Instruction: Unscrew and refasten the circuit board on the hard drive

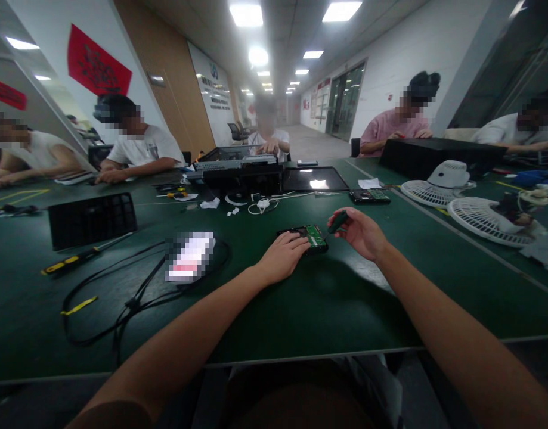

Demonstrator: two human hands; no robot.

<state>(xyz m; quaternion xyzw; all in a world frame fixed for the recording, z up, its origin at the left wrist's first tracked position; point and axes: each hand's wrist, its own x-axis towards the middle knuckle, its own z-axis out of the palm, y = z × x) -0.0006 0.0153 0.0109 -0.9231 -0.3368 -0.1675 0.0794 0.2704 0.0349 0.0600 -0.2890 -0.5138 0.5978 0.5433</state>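
Observation:
A hard drive with a green circuit board (316,236) lies on the green table, in front of me. My left hand (285,255) rests on its left part with the fingers stretched over it. Just to the right, my right hand (361,232) holds a small screwdriver with a dark green handle (338,221) between thumb and fingers. The tool's thin shaft points down at the right side of the board; whether its tip touches a screw is too small to tell.
A blurred-out phone (191,256), black cables (133,302), a yellow-black screwdriver (70,262) and a black panel (92,220) lie left. Beyond are a second drive (370,196) and a dark screen (315,179); white fan parts (483,220) lie right. Several people sit around.

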